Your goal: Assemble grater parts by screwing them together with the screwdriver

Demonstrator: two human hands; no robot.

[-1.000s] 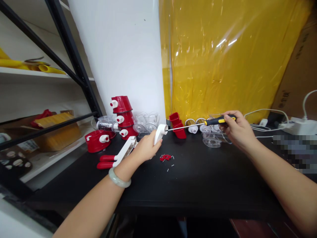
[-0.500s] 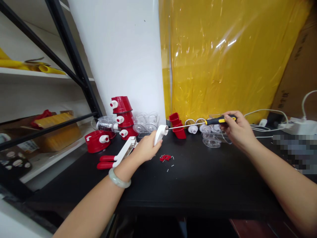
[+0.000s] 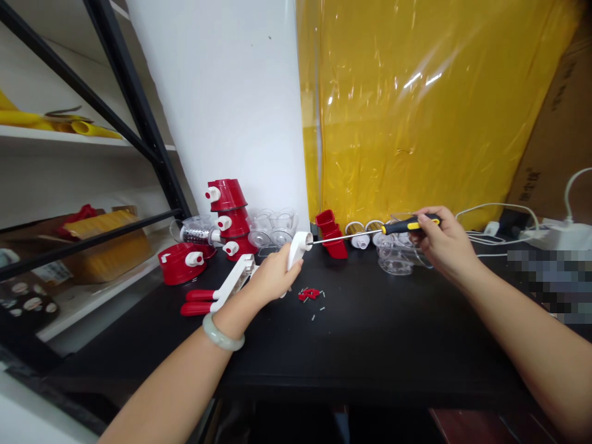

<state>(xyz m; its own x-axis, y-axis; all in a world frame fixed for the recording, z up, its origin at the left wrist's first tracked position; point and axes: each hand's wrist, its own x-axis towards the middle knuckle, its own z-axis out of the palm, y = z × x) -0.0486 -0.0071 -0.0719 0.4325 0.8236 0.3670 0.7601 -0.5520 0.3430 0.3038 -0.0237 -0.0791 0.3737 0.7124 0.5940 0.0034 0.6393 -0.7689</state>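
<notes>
Head view: handles [image 3: 198,308] lie on the table [image 3: 393,339] left of the white part [image 3: 298,248], clamped in the fingers of the left hand [image 3: 272,277]. Right of it, the screwdriver [image 3: 400,227], tip at its opening, is clamped in the right hand [image 3: 448,244]'s fingers; apparent screw work, where turning calls for alignment.

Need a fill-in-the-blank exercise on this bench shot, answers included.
The right hand holds the screwdriver by its ____. The left hand grips a ____ plastic part at the screwdriver's tip. ____ red housings stand stacked in one column. Small screws lie on the ____ tabletop.

Missing words: handle; white; three; black.
</notes>
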